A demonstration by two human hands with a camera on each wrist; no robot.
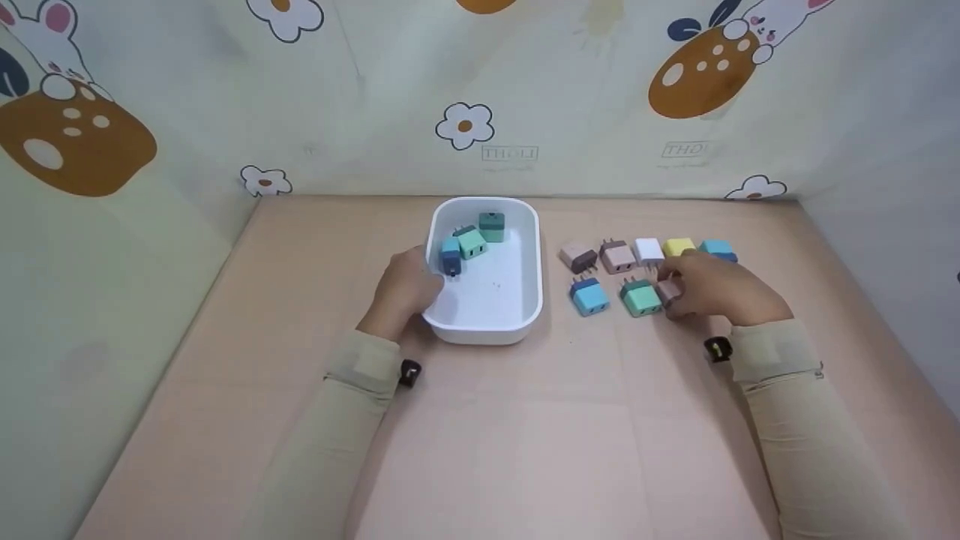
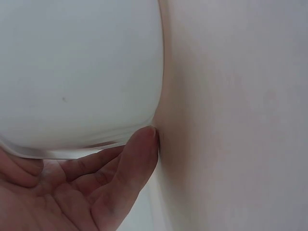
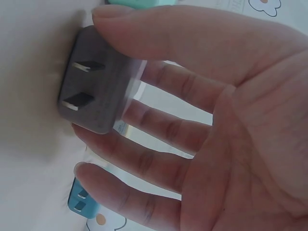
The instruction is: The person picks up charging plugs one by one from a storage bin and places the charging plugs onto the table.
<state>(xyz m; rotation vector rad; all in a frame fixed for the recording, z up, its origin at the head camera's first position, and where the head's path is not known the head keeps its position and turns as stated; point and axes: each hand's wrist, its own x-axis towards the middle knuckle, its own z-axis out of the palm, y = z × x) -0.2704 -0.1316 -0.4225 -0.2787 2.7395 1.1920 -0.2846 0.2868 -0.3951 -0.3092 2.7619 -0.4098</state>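
Note:
My left hand point(image 1: 405, 291) grips the left side of a white plastic tub point(image 1: 484, 336); in the left wrist view its thumb and fingers are against the tub wall. Inside the tub lie a blue plug charger point(image 1: 451, 256) and two green ones. My right hand point(image 1: 724, 289) holds a pinkish-brown plug charger point(image 3: 94, 79) between thumb and fingers, its two metal prongs showing in the right wrist view. Just left of that hand lies a green charger point(image 1: 641, 298), and a blue one point(image 1: 590, 297) lies further left.
Behind these sits a row of chargers: two pinkish-brown point(image 1: 618, 256), a white point(image 1: 648, 250), a yellow point(image 1: 678, 247) and a blue point(image 1: 718, 249). A pale pink cloth point(image 1: 525, 450) covers the table. A patterned wall sheet point(image 1: 375, 90) closes off the back.

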